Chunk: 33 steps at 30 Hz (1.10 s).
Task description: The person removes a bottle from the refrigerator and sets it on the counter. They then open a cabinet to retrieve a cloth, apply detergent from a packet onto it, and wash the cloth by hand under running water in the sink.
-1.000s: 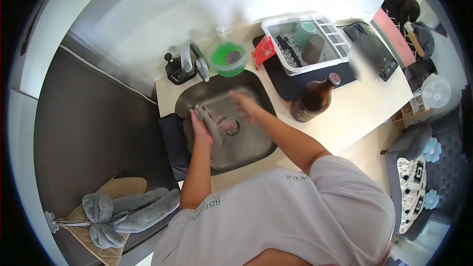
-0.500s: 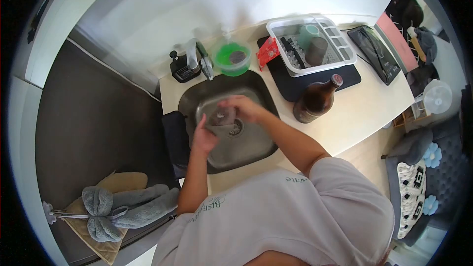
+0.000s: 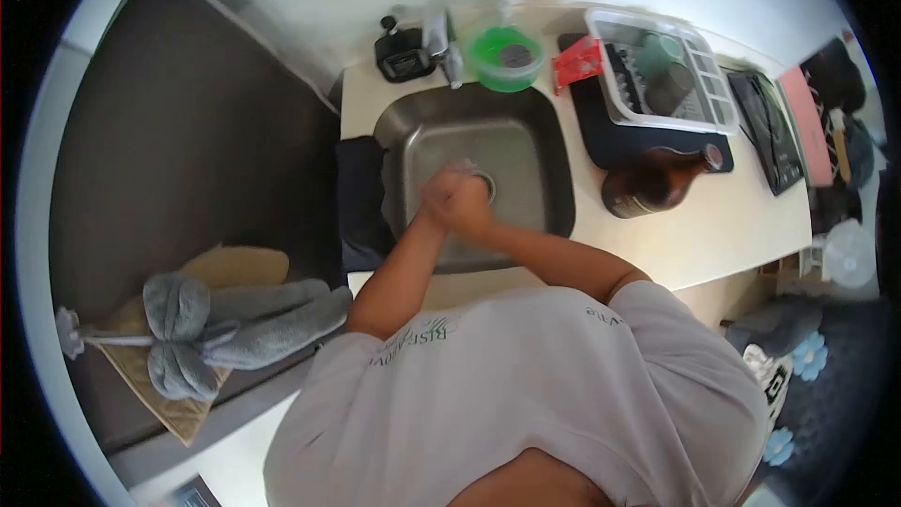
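Over the steel sink [image 3: 526,160] my two hands meet, blurred by motion. My left hand [image 3: 437,192] is closed and pressed against my right hand [image 3: 468,207], whose fingers are wrapped inward. A small pale, see-through patch shows at their far side; what it belongs to is hidden by the fingers. The drain [image 3: 488,185] lies just to the right of the hands. Behind the sink stands the metal faucet [image 3: 437,36], with a dark pump bottle [image 3: 402,56] on its left and a clear tub with green contents [image 3: 507,66] on its right.
A brown glass bottle [image 3: 657,183] stands right of the sink. Behind it, a white dish rack [image 3: 715,94] holds cups on a black mat [image 3: 601,136]. A red packet [image 3: 577,64] leans by the rack. Dark cloth [image 3: 361,202] hangs over the sink's left edge.
My hands were apart around a clear, blurred object; now they are pressed together and it is mostly hidden. The camera view has shifted, so the counter sits higher and further right.
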### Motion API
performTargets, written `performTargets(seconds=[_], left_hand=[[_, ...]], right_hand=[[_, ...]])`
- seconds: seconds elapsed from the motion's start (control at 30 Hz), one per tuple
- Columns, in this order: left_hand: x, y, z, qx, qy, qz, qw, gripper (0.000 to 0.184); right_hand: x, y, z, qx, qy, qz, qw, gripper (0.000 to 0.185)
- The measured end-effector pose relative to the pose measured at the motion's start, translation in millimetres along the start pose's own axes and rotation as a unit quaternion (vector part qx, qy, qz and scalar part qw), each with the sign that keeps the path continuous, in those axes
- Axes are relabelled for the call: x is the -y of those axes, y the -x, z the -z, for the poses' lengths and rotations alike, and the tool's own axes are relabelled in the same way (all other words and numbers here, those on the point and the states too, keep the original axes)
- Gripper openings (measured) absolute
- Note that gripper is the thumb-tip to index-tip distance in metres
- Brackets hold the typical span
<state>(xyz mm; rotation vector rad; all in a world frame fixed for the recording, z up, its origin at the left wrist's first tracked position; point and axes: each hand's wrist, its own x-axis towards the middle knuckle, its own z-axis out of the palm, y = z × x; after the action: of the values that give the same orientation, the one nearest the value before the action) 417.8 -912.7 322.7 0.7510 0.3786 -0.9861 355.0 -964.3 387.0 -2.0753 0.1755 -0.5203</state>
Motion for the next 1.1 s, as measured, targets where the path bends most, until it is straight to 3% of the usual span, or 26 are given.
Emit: performTargets(seconds=[0.07, 0.17, 0.23, 0.27, 0.3, 0.33, 0.37, 0.47, 0.5, 0.57, 0.67, 0.77, 0.87, 0.97, 1.07, 1.1], left_hand=[[6, 4, 7, 0.011, 0.013, -0.011, 1.0, 0.029], [6, 13, -3, 0.02, 0.024, 0.001, 1.0, 0.026], [6, -19, 35, 0.303, 0.004, -0.059, 0.951, 0.025], [9, -15, 35, 0.272, -0.024, -0.057, 0.96, 0.025], [11, -10, 34, 0.241, -0.052, -0.054, 0.968, 0.026], [5, 15, -10, 0.04, -0.094, -0.017, 0.995, 0.026], [0, 29, -35, -0.162, -0.13, 0.021, 0.978, 0.028], [2, 21, -15, -0.031, -0.042, 0.003, 0.999, 0.032], [-3, 23, -13, -0.013, -0.024, 0.025, 0.999, 0.031], [-20, 32, -7, 0.023, 0.007, 0.069, 0.997, 0.029], [-47, 68, -27, 0.078, -0.006, 0.097, 0.992, 0.034], [-40, 70, -15, 0.089, -0.207, 0.004, 0.974, 0.036], [-26, 37, 18, 0.122, -0.305, 0.049, 0.943, 0.038], [-23, 32, 16, 0.064, -0.115, 0.05, 0.99, 0.029], [-26, 50, -10, 0.018, 0.006, -0.023, 1.0, 0.021], [-17, 31, 7, 0.112, -0.047, -0.091, 0.988, 0.019]], right_hand=[[-26, -15, -2, -0.03, -0.066, -0.196, 0.978, 0.027], [-27, -17, 3, -0.025, -0.024, -0.111, 0.993, 0.031], [-11, -7, 1, -0.012, 0.028, 0.032, 0.999, 0.032], [-5, 4, -2, -0.005, 0.051, 0.1, 0.994, 0.033], [-10, 1, -2, -0.002, 0.021, 0.009, 1.0, 0.032], [-20, -12, 3, 0.0, -0.008, -0.081, 0.997, 0.032], [-30, -23, 6, 0.001, -0.036, -0.171, 0.985, 0.032], [-68, -34, -1, -0.047, 0.003, -0.174, 0.984, 0.034], [-70, -40, 7, 0.054, -0.099, -0.264, 0.958, 0.036], [-71, -51, 26, 0.242, -0.292, -0.423, 0.823, 0.043], [-61, -49, 47, 0.311, -0.2, -0.412, 0.833, 0.043], [-71, -55, 60, 0.286, -0.289, -0.354, 0.842, 0.042], [-91, -68, 66, 0.174, -0.504, -0.373, 0.76, 0.038], [-54, -71, 77, 0.135, -0.603, -0.347, 0.706, 0.024], [-46, -49, 38, 0.076, -0.403, -0.254, 0.876, 0.014], [-28, -33, 23, 0.05, -0.266, -0.14, 0.952, 0.015]])
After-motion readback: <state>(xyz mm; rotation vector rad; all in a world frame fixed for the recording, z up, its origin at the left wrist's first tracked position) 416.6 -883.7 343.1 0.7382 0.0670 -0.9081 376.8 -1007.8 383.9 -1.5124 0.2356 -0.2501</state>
